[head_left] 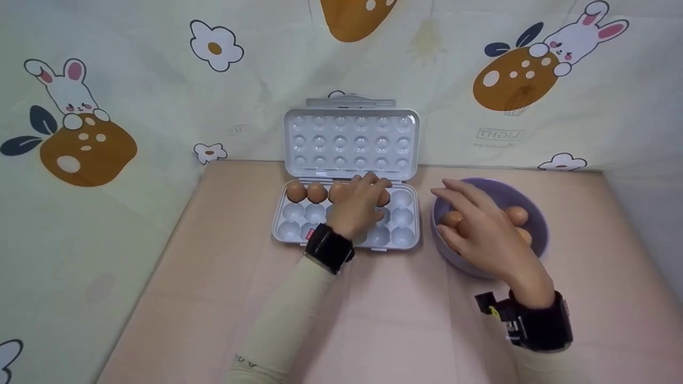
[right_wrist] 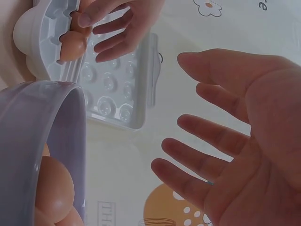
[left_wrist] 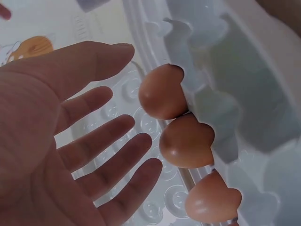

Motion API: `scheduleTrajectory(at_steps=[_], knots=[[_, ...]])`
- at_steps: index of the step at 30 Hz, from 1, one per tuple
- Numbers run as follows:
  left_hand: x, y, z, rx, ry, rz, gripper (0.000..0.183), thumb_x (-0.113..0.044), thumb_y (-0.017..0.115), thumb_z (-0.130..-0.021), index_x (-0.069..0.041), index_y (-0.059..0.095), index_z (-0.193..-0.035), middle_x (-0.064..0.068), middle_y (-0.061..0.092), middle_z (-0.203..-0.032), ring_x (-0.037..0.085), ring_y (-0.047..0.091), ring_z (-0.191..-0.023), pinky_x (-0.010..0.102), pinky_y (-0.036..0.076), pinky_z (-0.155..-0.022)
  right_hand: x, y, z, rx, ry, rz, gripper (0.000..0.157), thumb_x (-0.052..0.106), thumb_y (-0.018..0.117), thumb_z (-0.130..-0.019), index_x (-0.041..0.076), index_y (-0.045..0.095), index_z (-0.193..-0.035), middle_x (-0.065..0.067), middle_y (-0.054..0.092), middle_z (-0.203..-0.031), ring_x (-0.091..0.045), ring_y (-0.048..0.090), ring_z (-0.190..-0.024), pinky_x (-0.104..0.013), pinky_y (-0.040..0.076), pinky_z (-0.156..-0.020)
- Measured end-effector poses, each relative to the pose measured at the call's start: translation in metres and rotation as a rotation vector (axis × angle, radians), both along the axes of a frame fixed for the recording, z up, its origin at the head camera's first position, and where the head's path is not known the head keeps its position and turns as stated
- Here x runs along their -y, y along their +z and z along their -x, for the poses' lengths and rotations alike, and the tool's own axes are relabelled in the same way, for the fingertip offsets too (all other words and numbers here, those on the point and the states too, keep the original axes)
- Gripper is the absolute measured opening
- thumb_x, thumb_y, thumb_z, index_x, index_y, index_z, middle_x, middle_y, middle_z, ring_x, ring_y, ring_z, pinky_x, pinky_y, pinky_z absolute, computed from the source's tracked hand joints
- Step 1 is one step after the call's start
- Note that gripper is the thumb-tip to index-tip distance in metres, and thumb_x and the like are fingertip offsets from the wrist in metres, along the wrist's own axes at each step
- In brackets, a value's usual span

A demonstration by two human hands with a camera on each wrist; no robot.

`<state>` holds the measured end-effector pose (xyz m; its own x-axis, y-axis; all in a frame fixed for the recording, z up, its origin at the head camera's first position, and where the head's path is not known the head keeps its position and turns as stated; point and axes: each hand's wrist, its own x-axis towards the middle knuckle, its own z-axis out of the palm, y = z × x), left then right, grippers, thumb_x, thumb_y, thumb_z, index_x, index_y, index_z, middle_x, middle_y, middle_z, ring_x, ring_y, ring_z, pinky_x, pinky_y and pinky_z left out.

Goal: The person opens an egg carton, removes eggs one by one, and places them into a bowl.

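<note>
My left hand [head_left: 356, 205] is over the open white egg carton [head_left: 403, 217], fingers spread and reaching across its back row. In the left wrist view nothing lies in its palm, and brown eggs [left_wrist: 186, 140] sit in cups just beyond the fingertips. Several eggs [head_left: 296, 192] line the back row; the hand covers part of that row. My right hand [head_left: 488, 234] hovers above the purple bowl [head_left: 501, 194], its fingers extended and holding nothing. Beneath it, several brown eggs [head_left: 516, 215] lie in the bowl, partly hidden by the hand.
The carton's dimpled lid [head_left: 350, 143] stands raised at the back, close to the patterned cloth [head_left: 256, 106] behind. A pink cloth [head_left: 213, 266] covers the table under the carton and bowl. The bowl is just right of the carton.
</note>
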<state>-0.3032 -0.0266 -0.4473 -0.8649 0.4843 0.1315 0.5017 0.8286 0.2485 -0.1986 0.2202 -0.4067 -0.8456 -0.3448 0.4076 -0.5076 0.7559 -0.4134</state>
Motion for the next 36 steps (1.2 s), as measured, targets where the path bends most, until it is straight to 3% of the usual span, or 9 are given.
scheduleTrajectory(at_steps=[5, 13, 18, 23, 29, 36], knots=[[-0.007, -0.002, 0.011, -0.014, -0.056, 0.052, 0.028, -0.013, 0.083, -0.087, -0.012, 0.069, -0.110, 0.007, 0.064, -0.111, 0.030, 0.060, -0.101, 0.040, 0.052, -0.081, 0.003, -0.001, -0.001, 0.021, -0.003, 0.001, 0.063, 0.006, 0.079, -0.091, 0.016, 0.060, -0.150, -0.012, 0.049, -0.161, -0.036, 0.046, -0.147, -0.059, 0.045, -0.114], [-0.016, -0.005, 0.021, 0.001, -0.059, 0.120, 0.028, -0.011, 0.085, -0.088, -0.010, 0.069, -0.110, 0.009, 0.066, -0.110, 0.030, 0.061, -0.107, 0.038, 0.055, -0.087, 0.007, -0.004, 0.000, 0.046, 0.009, -0.004, 0.061, 0.008, 0.077, -0.092, 0.016, 0.060, -0.150, -0.011, 0.048, -0.161, -0.036, 0.049, -0.146, -0.058, 0.044, -0.116], [-0.020, -0.007, 0.021, -0.038, -0.054, 0.139, 0.026, -0.007, 0.083, -0.087, -0.007, 0.072, -0.111, 0.013, 0.068, -0.112, 0.033, 0.062, -0.109, 0.040, 0.056, -0.091, 0.008, -0.003, -0.001, 0.058, 0.010, -0.004, 0.060, 0.009, 0.077, -0.093, 0.016, 0.060, -0.150, -0.011, 0.048, -0.162, -0.036, 0.049, -0.146, -0.059, 0.043, -0.116], [-0.024, -0.008, 0.023, -0.097, -0.033, 0.125, 0.018, -0.004, 0.071, -0.094, -0.004, 0.075, -0.111, 0.017, 0.069, -0.109, 0.034, 0.065, -0.104, 0.041, 0.059, -0.089, 0.009, -0.002, -0.001, 0.082, 0.013, -0.010, 0.060, 0.009, 0.076, -0.094, 0.016, 0.059, -0.151, -0.012, 0.047, -0.162, -0.036, 0.048, -0.146, -0.060, 0.043, -0.116], [-0.024, -0.006, 0.026, -0.088, -0.037, 0.122, 0.018, -0.005, 0.066, -0.097, -0.002, 0.074, -0.113, 0.018, 0.068, -0.110, 0.035, 0.066, -0.101, 0.041, 0.059, -0.089, 0.008, -0.002, 0.000, 0.083, 0.018, -0.018, 0.060, 0.010, 0.077, -0.094, 0.016, 0.059, -0.151, -0.012, 0.047, -0.163, -0.037, 0.049, -0.146, -0.060, 0.043, -0.116], [-0.014, 0.006, 0.019, -0.068, -0.082, -0.024, 0.013, -0.002, 0.070, -0.094, -0.004, 0.072, -0.107, 0.015, 0.065, -0.104, 0.033, 0.064, -0.094, 0.040, 0.057, -0.083, 0.006, -0.003, 0.001, 0.058, 0.017, -0.005, 0.058, 0.010, 0.075, -0.094, 0.017, 0.060, -0.150, -0.011, 0.048, -0.161, -0.036, 0.049, -0.146, -0.060, 0.043, -0.117]])
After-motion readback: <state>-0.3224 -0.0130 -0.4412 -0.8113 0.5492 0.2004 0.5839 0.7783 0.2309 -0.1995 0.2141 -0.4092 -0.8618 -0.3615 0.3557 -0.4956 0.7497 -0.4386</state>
